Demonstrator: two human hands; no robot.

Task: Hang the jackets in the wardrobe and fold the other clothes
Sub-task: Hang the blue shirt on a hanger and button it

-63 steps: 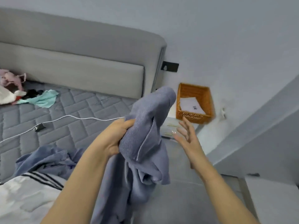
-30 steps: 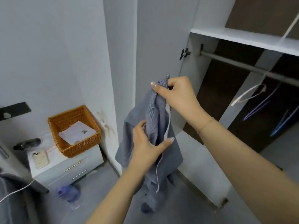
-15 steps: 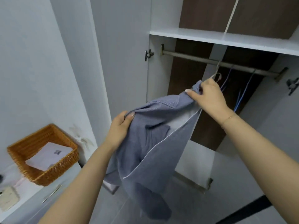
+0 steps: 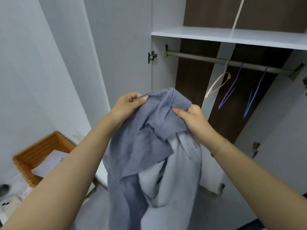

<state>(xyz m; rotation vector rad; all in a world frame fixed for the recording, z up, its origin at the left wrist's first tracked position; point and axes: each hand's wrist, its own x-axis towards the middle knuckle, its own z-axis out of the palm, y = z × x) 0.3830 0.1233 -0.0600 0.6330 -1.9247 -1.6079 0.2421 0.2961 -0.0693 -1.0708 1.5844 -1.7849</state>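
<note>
A blue-grey jacket (image 4: pixel 149 146) with a paler lining hangs in front of me, held up by both hands near its collar. My left hand (image 4: pixel 127 105) pinches the upper left edge between thumb and fingers. My right hand (image 4: pixel 191 117) grips bunched fabric at the upper right. Behind it stands the open wardrobe with a metal rail (image 4: pixel 207 59) under a white shelf (image 4: pixel 232 36). On the rail hang a white hanger (image 4: pixel 217 84), a purple hanger (image 4: pixel 230 90) and a blue hanger (image 4: pixel 254 95), all bare.
The wardrobe door (image 4: pixel 119 47) stands open at the left. A wicker basket (image 4: pixel 33 156) with a paper in it sits on a white bedside cabinet at lower left, with a phone (image 4: pixel 10 205) beside it.
I turned from the bed to face the wardrobe. My right hand took hold of the jacket, then came down from near the rail, and both hands now bunch the collar close together.
</note>
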